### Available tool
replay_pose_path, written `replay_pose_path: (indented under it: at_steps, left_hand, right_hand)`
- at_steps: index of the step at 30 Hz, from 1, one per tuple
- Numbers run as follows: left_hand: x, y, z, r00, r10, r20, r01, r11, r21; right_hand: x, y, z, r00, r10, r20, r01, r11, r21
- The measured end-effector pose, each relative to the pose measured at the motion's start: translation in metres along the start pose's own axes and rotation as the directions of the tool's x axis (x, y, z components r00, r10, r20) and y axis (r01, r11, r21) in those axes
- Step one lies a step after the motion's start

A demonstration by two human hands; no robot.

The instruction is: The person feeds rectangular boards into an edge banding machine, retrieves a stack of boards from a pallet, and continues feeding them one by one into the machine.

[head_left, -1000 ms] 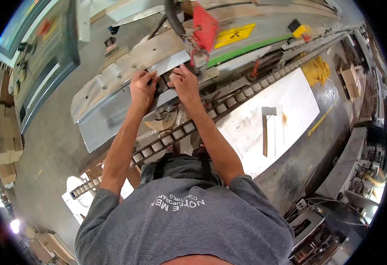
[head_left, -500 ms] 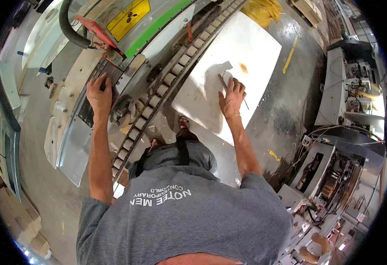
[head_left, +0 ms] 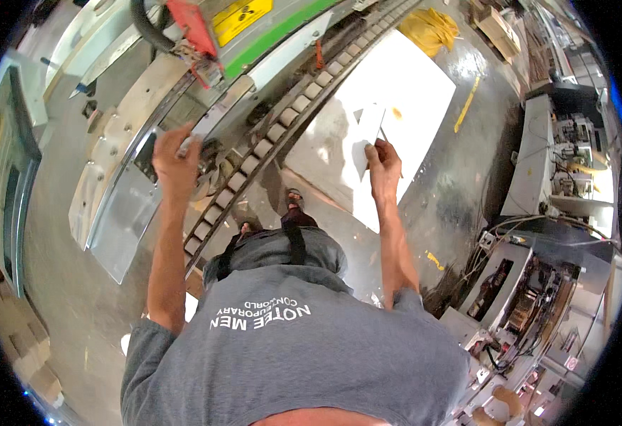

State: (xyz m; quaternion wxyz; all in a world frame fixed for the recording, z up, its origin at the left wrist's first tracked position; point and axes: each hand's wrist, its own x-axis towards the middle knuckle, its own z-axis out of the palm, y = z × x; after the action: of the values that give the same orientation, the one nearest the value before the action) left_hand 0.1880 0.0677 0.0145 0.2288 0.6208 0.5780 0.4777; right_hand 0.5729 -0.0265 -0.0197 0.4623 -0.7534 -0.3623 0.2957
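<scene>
My right hand point(head_left: 383, 167) holds a narrow white strip point(head_left: 366, 136) upright above a large white board point(head_left: 389, 106) that lies on the floor. My left hand point(head_left: 176, 162) is stretched out to the left and rests on the grey metal bed of a machine point(head_left: 122, 192), near its roller track point(head_left: 268, 135). Whether the left hand grips anything there is unclear. My grey shirt fills the lower middle of the view, and my feet stand beside the track.
A red clamp part point(head_left: 190, 28) and a green and yellow panel point(head_left: 254, 28) sit on the machine at the top. A yellow cloth point(head_left: 431, 28) lies beyond the board. Open cabinets with cables point(head_left: 531, 284) stand at the right, cardboard boxes point(head_left: 12, 341) at the left.
My right hand has lifted the white strip off the board and raised it. My left hand stays on the machine. Earlier both hands were together at the machine.
</scene>
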Motion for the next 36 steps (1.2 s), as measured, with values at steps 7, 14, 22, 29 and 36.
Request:
replay_pose_path:
  at_steps: [7, 14, 22, 29, 36]
  left_hand:
    - [-0.053, 0.078, -0.04, 0.881, 0.2, 0.43, -0.3, 0.937, 0.179]
    - [-0.064, -0.008, -0.14, 0.962, 0.244, 0.122, -0.273, 0.86, 0.431]
    - [-0.06, -0.083, -0.219, 0.976, 0.183, 0.115, -0.216, 0.822, 0.526]
    - [-0.08, -0.097, -0.235, 0.959, 0.26, -0.114, -0.119, 0.734, 0.669]
    - [-0.067, -0.104, -0.219, 0.97, 0.177, -0.166, -0.074, 0.869, 0.489]
  right_hand:
    - [-0.095, -0.076, 0.147, 0.921, -0.082, 0.38, -0.167, 0.798, 0.578]
    - [-0.164, -0.135, 0.265, 0.613, -0.241, 0.753, -0.392, 0.735, 0.554]
    - [-0.208, -0.151, 0.324, 0.399, -0.153, 0.904, -0.5, 0.79, 0.354]
    - [-0.209, -0.148, 0.362, 0.417, -0.274, 0.866, -0.407, 0.796, 0.448]
    - [-0.201, -0.134, 0.37, 0.485, -0.303, 0.82, -0.336, 0.801, 0.495]
